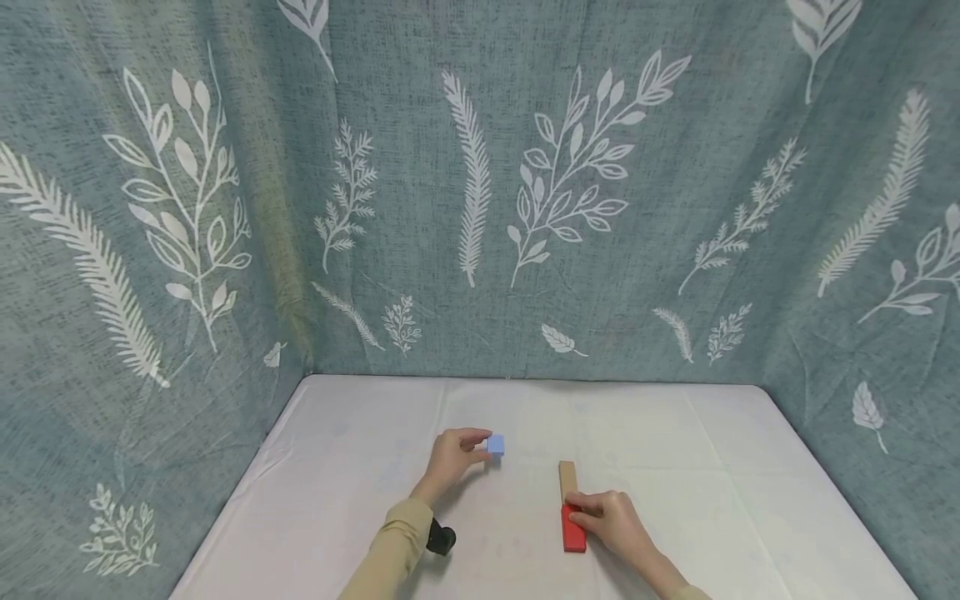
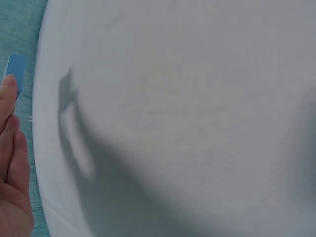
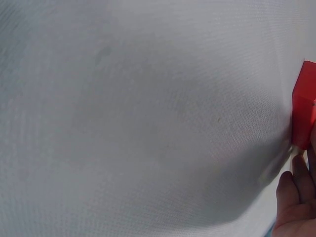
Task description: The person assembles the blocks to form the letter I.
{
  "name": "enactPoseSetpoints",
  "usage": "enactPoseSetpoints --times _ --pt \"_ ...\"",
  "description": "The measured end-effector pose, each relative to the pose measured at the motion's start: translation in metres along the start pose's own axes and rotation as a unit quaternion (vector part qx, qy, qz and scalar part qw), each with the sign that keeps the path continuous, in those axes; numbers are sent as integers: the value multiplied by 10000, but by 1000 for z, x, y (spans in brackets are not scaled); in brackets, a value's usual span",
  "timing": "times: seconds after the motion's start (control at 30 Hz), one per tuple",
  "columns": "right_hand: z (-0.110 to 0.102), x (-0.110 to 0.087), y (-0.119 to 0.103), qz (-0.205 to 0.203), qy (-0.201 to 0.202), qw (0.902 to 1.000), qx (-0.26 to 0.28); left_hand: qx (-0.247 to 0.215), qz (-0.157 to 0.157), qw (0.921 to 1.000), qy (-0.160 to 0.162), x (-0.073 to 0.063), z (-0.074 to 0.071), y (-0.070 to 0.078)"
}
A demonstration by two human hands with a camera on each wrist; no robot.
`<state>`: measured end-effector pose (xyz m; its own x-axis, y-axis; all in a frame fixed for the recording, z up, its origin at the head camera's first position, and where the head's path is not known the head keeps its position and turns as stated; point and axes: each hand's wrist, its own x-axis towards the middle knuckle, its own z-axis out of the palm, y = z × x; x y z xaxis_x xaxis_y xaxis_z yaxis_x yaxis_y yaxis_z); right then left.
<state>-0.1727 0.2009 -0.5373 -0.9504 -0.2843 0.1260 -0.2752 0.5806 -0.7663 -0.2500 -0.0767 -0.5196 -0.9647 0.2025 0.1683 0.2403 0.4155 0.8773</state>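
My left hand (image 1: 450, 454) pinches a small light-blue block (image 1: 496, 445) between thumb and fingertips. In the left wrist view the blue block (image 2: 17, 69) shows at the far left edge, and the shadow of the hand falls on the cloth apart from it. With thumb and fingers, my right hand (image 1: 617, 521) grips a long red block (image 1: 574, 537) near its far end. A tan wooden block (image 1: 567, 478) lies end to end with the red one, and the fingertips cover part of where they meet. The right wrist view shows the red block (image 3: 303, 116) at its right edge, close over the cloth.
A white cloth (image 1: 360, 450) covers the table. Grey-green curtains with white leaf prints (image 1: 420, 208) hang behind it and along both sides. A black device (image 1: 441, 538) is worn at the left wrist, below the beige sleeve (image 1: 397, 537).
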Motion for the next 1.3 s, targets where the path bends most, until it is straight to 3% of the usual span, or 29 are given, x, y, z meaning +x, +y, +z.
enactPoseSetpoints --times 0.4,0.63,1.0,1.3 --pt "-2 0 1 65 30 10000 -11 170 47 9996 239 12 -4 12" --pt "-3 0 0 46 59 10000 -18 146 14 9989 441 22 -3 27" --pt "-2 0 2 -5 51 10000 9 -16 -90 9987 493 30 16 48" --pt "-1 1 0 -70 -43 10000 -35 -80 98 9985 530 36 37 59"
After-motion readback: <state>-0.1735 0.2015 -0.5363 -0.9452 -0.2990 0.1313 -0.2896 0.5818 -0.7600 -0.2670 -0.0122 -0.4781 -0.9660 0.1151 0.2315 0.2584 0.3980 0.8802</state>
